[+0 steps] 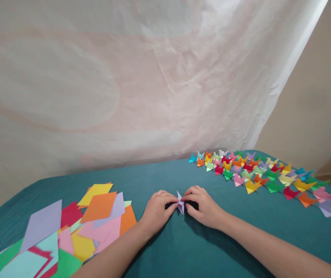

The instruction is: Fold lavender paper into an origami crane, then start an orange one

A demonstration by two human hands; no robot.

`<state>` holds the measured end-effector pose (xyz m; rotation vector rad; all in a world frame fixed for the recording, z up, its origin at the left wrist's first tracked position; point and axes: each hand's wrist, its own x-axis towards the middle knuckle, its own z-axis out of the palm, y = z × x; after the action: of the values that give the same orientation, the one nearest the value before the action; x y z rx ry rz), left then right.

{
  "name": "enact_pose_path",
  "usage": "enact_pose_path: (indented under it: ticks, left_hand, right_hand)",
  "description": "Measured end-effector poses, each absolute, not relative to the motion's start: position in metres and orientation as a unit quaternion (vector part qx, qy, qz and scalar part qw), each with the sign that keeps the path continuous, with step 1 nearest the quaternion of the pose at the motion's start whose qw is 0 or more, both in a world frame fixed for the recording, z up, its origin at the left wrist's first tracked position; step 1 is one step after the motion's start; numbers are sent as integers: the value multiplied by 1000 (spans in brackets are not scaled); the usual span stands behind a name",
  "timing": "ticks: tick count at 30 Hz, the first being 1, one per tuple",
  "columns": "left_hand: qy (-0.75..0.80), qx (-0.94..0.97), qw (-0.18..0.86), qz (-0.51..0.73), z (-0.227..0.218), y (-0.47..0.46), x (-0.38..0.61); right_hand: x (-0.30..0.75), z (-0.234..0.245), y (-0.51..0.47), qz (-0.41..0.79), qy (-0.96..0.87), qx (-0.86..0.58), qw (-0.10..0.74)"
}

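Surface: a table under a teal cloth with a fine matte weave, its far edge curving round to meet the backdrop.
Backdrop: a pale, creased sheet hangs behind the table, faintly pink, with large washed-out oval shapes in it.
Room: a plain beige wall shows at the right, with a sliver of wooden floor low at that edge.
Left hand: resting on the cloth, fingers curled in and pinching the left side of the lilac paper piece.
Right hand: also on the cloth, thumb and fingertips closed on the right side of the same piece.
Lilac paper piece: small, folded to sharp points, standing upright between the two hands near the middle of the table — partly hidden by the fingers.
Loose sheets: flat squares of thin coloured paper heaped and overlapping at the left — orange, yellow, pink, lilac, red, green, pale blue.
Folded figures: many small winged paper shapes in mixed colours, set in rough rows along the right side, well apart from the hands.
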<state>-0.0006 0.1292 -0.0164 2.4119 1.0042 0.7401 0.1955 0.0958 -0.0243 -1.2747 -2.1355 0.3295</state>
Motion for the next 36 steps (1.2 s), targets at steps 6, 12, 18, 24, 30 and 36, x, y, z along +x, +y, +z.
enact_pose_path:
  ticks: [6,12,18,24,30,36]
  left_hand:
    - [377,855,228,273,-15,135,1]
    - [406,836,229,289,-21,133,2]
    - [373,878,103,282,-12,119,2]
    - [332,925,21,186,-5,104,5]
    - [340,927,-6,161,-7,103,5]
    - [341,931,-15,129,-4,100,4]
  right_hand:
    - [194,-30,113,159,-777,-517,322]
    - [191,-33,116,143,-768,-535,322]
    - [191,-37,116,126,-764,-545,321]
    - [191,-39,117,111,-771,-541,316]
    - [191,-39,115,105,-769,-544,320]
    - [190,-39,113,96,-768,-541,329]
